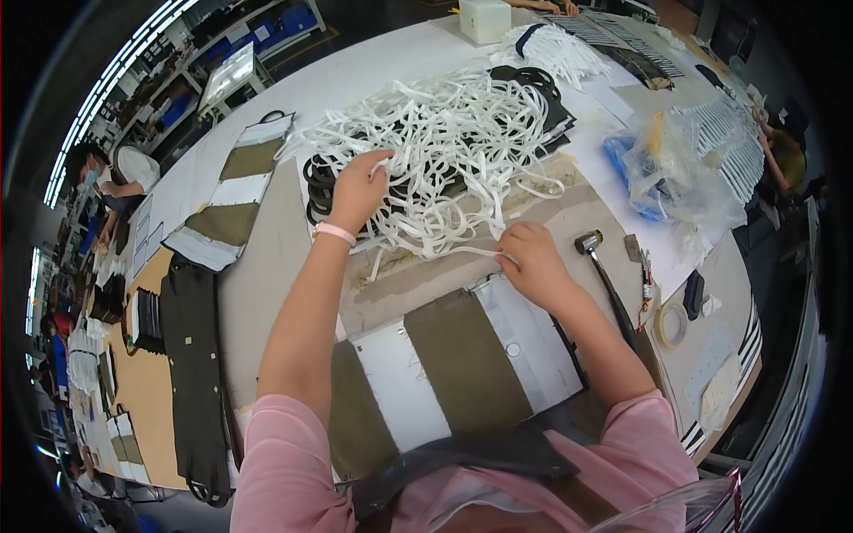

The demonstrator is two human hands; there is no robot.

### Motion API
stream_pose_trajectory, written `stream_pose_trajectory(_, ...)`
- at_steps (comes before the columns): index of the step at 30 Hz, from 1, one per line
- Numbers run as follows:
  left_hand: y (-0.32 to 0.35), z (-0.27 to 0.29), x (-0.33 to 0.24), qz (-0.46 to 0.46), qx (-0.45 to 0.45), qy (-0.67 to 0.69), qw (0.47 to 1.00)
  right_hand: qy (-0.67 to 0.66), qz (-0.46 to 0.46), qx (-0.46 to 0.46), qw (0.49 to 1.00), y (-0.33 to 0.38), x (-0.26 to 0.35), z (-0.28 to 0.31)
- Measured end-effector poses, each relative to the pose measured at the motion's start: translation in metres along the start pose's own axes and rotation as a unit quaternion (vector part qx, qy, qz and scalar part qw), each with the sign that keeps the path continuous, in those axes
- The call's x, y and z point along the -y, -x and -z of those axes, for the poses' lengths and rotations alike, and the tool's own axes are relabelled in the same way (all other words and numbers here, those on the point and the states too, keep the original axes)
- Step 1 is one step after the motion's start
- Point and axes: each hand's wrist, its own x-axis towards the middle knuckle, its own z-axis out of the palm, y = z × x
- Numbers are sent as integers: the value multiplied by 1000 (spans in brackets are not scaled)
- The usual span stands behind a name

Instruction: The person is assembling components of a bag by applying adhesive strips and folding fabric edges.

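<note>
Left hand: from my end I saw the left hand pinching one of the white straps between thumb and fingertips, at the left side of the heap, upper centre of the frame.
Right hand: I saw the right hand just right of the frame's centre, fingertips closed on a strap that ran left along the heap's lower edge; I could not make out whether both hands had the same one.
White straps: the white straps lay in a loose tangle at upper centre, on top of dark straps that stuck out at its left.
Striped panel: the olive-and-white panel lay at lower centre, between the forearms.
Tools: I had a hammer right of the right hand, and a roll of tape beyond it, toward the right edge.
Upper right: a clear plastic bag rested on the table.
Left side: a second striped panel lay at upper left, above a long dark piece.
Far left: I saw a co-worker in a white top.
</note>
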Motion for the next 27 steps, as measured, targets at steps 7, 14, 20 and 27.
stream_pose_trajectory(7, 157, -12, -58, 360, -145, 513, 765, 11, 27, -31, 999, 4, 23, -11)
stream_pose_trajectory(14, 154, -39, -60, 452, -122, 634, 615, -66, -60, 59, 994, -18, 52, -57)
stream_pose_trajectory(20, 147, -61, -48, 457, -143, 677, 559, -155, -143, 1, 977, -42, 40, -100)
stream_pose_trajectory(27, 143, -63, -39, 434, -92, 747, 496, -250, -274, 56, 927, -63, 33, -95)
